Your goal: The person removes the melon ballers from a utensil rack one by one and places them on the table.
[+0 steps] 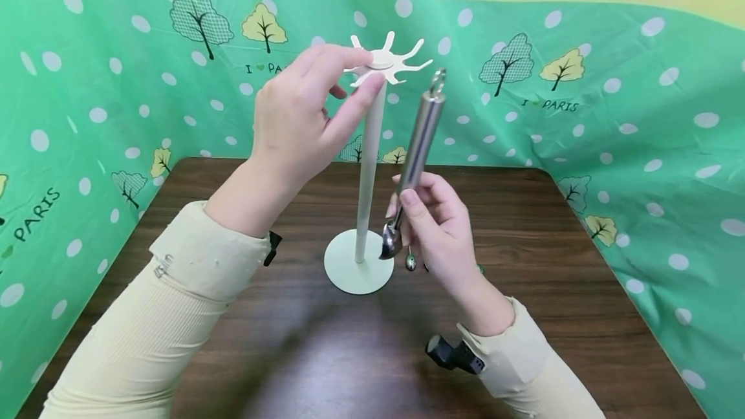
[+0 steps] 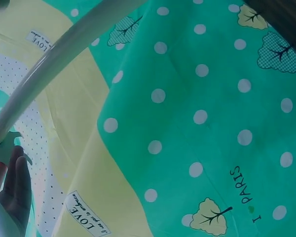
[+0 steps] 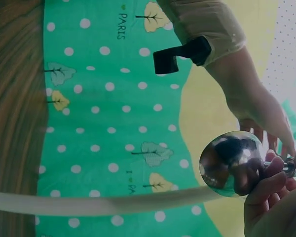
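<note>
A white rack stand (image 1: pixel 368 173) rises upright from a round base, with several curved hooks spreading from its top. Thumb and forefinger of my left hand (image 1: pixel 302 105) pinch the hub of that hooked top. To the right of the pole, my right hand (image 1: pixel 439 225) holds a shiny metal ice cream scoop (image 1: pixel 420 141) low on its handle. The handle points up, its hanging loop close to the hooks, while the bowl hangs down over the base. In the right wrist view, the rounded back of the scoop's bowl (image 3: pixel 232 163) shows.
Small metal pieces (image 1: pixel 410 262) lie on the dark wooden table (image 1: pixel 279 341) behind my right hand, mostly hidden by it. Green dotted cloth (image 1: pixel 634 147) with printed trees hangs around the table's back and sides. A black wrist camera (image 1: pixel 454 354) sits at my right cuff.
</note>
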A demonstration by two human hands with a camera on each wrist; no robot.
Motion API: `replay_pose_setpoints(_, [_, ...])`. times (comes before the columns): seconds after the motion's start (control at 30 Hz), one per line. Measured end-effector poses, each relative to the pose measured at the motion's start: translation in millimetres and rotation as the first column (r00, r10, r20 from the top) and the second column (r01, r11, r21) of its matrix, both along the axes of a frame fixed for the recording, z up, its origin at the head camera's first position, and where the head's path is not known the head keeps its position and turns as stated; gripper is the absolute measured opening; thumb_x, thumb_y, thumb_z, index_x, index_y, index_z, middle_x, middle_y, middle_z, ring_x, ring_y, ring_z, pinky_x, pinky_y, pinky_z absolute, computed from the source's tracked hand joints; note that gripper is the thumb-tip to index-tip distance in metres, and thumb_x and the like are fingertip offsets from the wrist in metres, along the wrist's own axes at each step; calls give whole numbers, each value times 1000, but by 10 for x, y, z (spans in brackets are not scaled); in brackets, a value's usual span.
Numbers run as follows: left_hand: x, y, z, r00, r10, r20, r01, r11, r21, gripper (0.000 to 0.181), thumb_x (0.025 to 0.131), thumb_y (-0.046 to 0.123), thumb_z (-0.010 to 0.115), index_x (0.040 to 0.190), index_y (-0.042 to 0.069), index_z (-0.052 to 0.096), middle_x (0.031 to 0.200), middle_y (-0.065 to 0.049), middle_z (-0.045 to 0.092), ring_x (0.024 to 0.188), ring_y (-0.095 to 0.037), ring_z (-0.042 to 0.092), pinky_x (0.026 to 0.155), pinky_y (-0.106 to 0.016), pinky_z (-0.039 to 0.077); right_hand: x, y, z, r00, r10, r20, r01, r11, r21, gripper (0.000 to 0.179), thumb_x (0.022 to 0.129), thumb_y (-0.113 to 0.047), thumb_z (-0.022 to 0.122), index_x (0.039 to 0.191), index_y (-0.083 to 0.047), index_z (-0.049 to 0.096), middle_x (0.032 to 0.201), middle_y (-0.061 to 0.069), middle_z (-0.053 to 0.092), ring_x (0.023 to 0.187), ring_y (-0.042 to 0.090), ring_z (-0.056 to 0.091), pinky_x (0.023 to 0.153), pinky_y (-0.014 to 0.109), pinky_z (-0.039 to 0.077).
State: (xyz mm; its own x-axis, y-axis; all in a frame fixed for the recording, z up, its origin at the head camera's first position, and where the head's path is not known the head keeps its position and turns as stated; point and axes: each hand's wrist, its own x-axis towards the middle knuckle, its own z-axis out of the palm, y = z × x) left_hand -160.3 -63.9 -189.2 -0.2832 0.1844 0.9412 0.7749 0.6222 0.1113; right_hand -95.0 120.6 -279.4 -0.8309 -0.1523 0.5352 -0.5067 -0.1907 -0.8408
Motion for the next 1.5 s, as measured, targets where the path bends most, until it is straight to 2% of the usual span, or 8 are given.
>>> replay_pose_setpoints(0.07, [14,3,11,1000,1,16,-1,1000,-1,28,98,32,58,105,9,73,96,-4,74,70,-16,68,56,-27,52,9,47,9,1000,6,-30,-7,1000,-30,18,102,-7,50,115,-7,62,78,-2,63,47,11,43,33,27,30])
replay_pose_setpoints(0.27, [39,8,41,999,-1,46,1,1000,5,27,98,32,58,104,11,74,99,-2,74,57,-15,60,54,-23,46,73,251,-32,992,-105,-75,103,994,-32,21,101,-8,52,116,-14,65,78,-5,66,46,8,45,32,28,26])
replay_pose_setpoints(0.37, [41,11,47,999,7,45,-7,1000,10,26,98,30,58,102,10,74,96,-3,74,53,-14,53,51,-22,41,95,352,-74,988,-136,-76,131,989,-63,22,100,-3,51,115,-9,66,77,-3,67,45,8,45,33,29,24])
replay_pose_setpoints(0.7, [52,26,30,998,14,57,-17,999,45,23,97,24,57,99,9,74,91,-6,71,51,-13,41,49,-20,32,83,602,-266,981,-194,9,194,977,-94,21,97,6,52,107,-1,68,69,0,68,40,10,38,35,29,22])
replay_pose_setpoints(0.83, [47,34,25,998,13,59,-16,999,48,23,97,24,57,98,8,73,91,-6,70,52,-14,39,49,-21,31,69,741,-371,962,-263,71,268,960,-82,20,95,6,54,103,-1,71,66,2,67,40,12,36,37,31,23])
replay_pose_setpoints(1.1, [23,34,9,999,5,46,-8,998,55,23,97,23,57,98,8,73,92,-7,71,54,-15,40,50,-21,31,47,1013,-538,860,-447,248,468,883,-30,14,95,1,59,95,-4,72,58,3,64,38,13,36,37,28,26])
replay_pose_setpoints(1.3, [13,36,-4,998,19,58,-22,999,49,23,97,25,56,99,9,73,95,-6,72,55,-15,41,50,-22,31,-10,1205,-664,782,-529,328,546,837,48,6,93,-4,65,91,-7,71,57,1,64,38,13,35,37,30,22])
replay_pose_setpoints(1.5, [2,48,-9,998,21,67,-24,999,39,24,97,26,56,100,10,74,96,-5,73,61,-16,50,49,-24,33,-91,1429,-743,700,-604,380,595,788,157,4,90,-9,71,91,-13,71,57,-2,63,40,9,42,36,22,29])
